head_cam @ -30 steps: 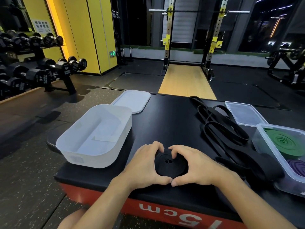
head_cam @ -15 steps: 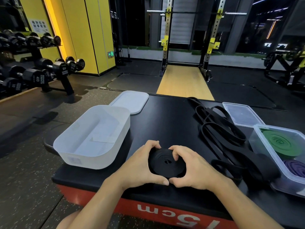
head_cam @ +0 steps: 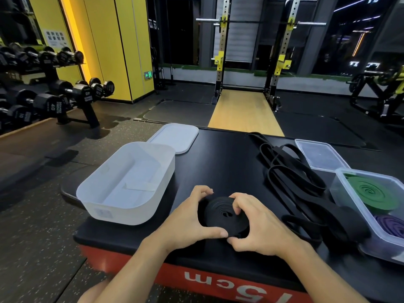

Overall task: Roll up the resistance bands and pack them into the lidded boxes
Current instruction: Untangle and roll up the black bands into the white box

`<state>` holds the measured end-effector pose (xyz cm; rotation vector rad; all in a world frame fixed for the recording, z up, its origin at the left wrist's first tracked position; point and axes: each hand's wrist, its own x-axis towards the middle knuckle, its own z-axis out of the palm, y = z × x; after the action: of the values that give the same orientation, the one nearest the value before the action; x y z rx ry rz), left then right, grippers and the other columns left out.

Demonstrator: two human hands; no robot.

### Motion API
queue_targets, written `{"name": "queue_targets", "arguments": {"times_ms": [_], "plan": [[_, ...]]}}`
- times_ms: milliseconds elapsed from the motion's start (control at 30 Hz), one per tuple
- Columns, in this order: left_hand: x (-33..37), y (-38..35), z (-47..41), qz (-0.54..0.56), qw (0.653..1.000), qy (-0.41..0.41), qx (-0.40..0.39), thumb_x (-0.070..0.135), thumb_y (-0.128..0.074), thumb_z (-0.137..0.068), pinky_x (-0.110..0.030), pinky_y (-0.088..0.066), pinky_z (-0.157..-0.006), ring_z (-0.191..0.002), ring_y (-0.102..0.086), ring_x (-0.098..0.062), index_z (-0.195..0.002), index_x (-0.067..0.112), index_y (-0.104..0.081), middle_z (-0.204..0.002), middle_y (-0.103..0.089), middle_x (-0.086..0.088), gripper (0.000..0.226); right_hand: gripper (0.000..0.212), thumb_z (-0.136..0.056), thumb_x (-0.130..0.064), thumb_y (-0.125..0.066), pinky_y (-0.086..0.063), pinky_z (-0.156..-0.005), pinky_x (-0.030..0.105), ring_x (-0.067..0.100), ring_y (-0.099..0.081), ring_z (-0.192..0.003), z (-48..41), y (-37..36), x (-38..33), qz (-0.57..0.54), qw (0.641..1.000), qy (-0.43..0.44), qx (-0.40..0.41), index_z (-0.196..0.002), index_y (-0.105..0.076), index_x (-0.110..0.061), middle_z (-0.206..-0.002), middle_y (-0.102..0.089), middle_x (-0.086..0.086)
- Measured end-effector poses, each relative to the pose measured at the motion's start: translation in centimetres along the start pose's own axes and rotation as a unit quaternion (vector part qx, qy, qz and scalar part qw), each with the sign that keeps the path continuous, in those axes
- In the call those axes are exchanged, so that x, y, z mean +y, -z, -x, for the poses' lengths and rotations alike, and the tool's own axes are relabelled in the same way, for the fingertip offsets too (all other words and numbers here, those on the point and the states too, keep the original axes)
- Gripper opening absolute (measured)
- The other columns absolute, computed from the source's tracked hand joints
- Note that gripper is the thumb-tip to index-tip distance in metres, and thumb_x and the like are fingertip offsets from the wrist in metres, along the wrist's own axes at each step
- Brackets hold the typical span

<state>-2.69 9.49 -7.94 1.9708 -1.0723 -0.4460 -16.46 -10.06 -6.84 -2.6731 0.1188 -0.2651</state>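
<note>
You've got your left hand (head_cam: 185,219) and right hand (head_cam: 260,230) curled around the black band coil (head_cam: 222,215) on the black platform (head_cam: 223,162), probably so the tight, flat spiral can't spring loose before it goes into the open white box (head_cam: 129,184) just to its left.

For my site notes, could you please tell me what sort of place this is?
Most likely a gym: dumbbells racked at left, and a squat rack holding a barbell further back.
</note>
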Motion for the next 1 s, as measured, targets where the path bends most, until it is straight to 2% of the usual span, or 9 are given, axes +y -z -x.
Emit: {"name": "queue_targets", "arguments": {"times_ms": [167, 267, 400, 500, 567, 667, 767, 833, 1000], "plan": [[0.5, 0.2, 0.6, 0.043, 0.998, -0.021, 0.036, 0.070, -0.080, -0.073, -0.030, -0.030, -0.123, -0.146, -0.028, 0.015, -0.147, 0.057, -0.026, -0.157, -0.036, 0.033, 0.092, 0.055, -0.065, -0.051, -0.081, -0.036, -0.093, 0.013, -0.014, -0.034, -0.130, 0.2, 0.6, -0.1, -0.004, 1.000, -0.004, 0.026, -0.095, -0.039, -0.033, -0.130, -0.039, -0.035], [1.6, 1.0, 1.9, 0.017, 0.997, -0.047, 0.063, 0.069, -0.078, -0.076, -0.026, -0.029, -0.121, -0.145, -0.026, 0.017, -0.151, 0.061, -0.026, -0.156, -0.032, 0.040, 0.091, 0.055, -0.064, -0.051, -0.082, -0.038, -0.096, 0.017, -0.008, -0.039, -0.129, -0.2, 1.1, -0.4, -0.016, 0.999, -0.002, 0.046, -0.095, -0.038, -0.037, -0.133, -0.041, -0.035], [2.7, 4.3, 3.4, -0.068, 0.977, -0.124, 0.159, 0.056, -0.072, -0.088, -0.026, -0.034, -0.117, -0.143, -0.038, 0.010, -0.137, 0.046, -0.057, -0.148, -0.046, 0.035, 0.051, 0.056, -0.062, -0.050, -0.083, -0.043, -0.101, 0.030, 0.001, -0.044, -0.131, -1.5, 1.9, -1.6, -0.034, 0.997, 0.010, 0.064, -0.096, -0.039, -0.039, -0.139, -0.045, -0.027], [2.0, 8.0, 4.9, -0.139, 0.954, -0.148, 0.222, 0.059, -0.065, -0.089, -0.021, -0.039, -0.112, -0.135, -0.050, 0.004, -0.121, 0.042, -0.068, -0.134, -0.060, 0.030, 0.036, 0.055, -0.064, -0.049, -0.083, -0.042, -0.101, 0.029, 0.002, -0.045, -0.130, -2.9, 2.3, -2.9, -0.046, 0.996, 0.024, 0.069, -0.096, -0.040, -0.036, -0.137, -0.045, -0.029], [1.0, 10.5, 6.0, -0.183, 0.942, -0.135, 0.248, 0.060, -0.060, -0.090, -0.015, -0.035, -0.111, -0.129, -0.053, 0.006, -0.114, 0.039, -0.072, -0.126, -0.065, 0.028, 0.034, 0.054, -0.065, -0.047, -0.083, -0.039, -0.099, 0.020, -0.003, -0.043, -0.128, -4.1, 2.3, -4.1, -0.050, 0.996, 0.037, 0.071, -0.096, -0.040, -0.034, -0.134, -0.044, -0.034], [-1.0, 13.2, 7.6, -0.245, 0.933, -0.089, 0.249, 0.062, -0.053, -0.091, -0.032, -0.029, -0.122, -0.119, -0.055, 0.011, -0.108, 0.039, -0.071, -0.116, -0.066, 0.032, 0.034, 0.054, -0.066, -0.045, -0.084, -0.035, -0.096, 0.011, -0.007, -0.041, -0.127, -6.1, 2.2, -6.6, -0.055, 0.995, 0.054, 0.064, -0.096, -0.040, -0.035, -0.132, -0.044, -0.034], [-3.0, 14.3, 8.5, -0.264, 0.934, -0.035, 0.236, 0.064, -0.049, -0.092, -0.043, -0.026, -0.125, -0.111, -0.053, 0.017, -0.102, 0.041, -0.070, -0.105, -0.066, 0.035, 0.032, 0.054, -0.064, -0.045, -0.084, -0.047, -0.094, 0.030, 0.006, -0.051, -0.118, -8.3, 1.7, -9.4, -0.074, 0.993, 0.072, 0.052, -0.095, -0.040, -0.034, -0.126, -0.054, -0.021], [-4.1, 14.8, 9.0, -0.267, 0.935, -0.008, 0.233, 0.068, -0.046, -0.090, -0.043, -0.015, -0.129, -0.108, -0.055, 0.017, -0.099, 0.043, -0.068, -0.102, -0.065, 0.035, 0.035, 0.055, -0.063, -0.047, -0.084, -0.051, -0.089, 0.041, 0.014, -0.055, -0.112, -9.8, 1.3, -11.3, -0.080, 0.993, 0.080, 0.035, -0.095, -0.041, -0.032, -0.122, -0.057, -0.015], [-5.7, 16.1, 10.0, -0.275, 0.941, 0.022, 0.198, 0.081, -0.040, -0.083, -0.034, 0.002, -0.127, -0.106, -0.057, 0.013, -0.094, 0.043, -0.068, -0.097, -0.066, 0.030, 0.048, 0.052, -0.064, -0.051, -0.079, -0.052, -0.076, 0.042, 0.016, -0.055, -0.092, -13.6, 0.1, -14.7, -0.060, 0.994, 0.085, -0.035, -0.096, -0.043, -0.034, -0.107, -0.058, -0.013]]}}
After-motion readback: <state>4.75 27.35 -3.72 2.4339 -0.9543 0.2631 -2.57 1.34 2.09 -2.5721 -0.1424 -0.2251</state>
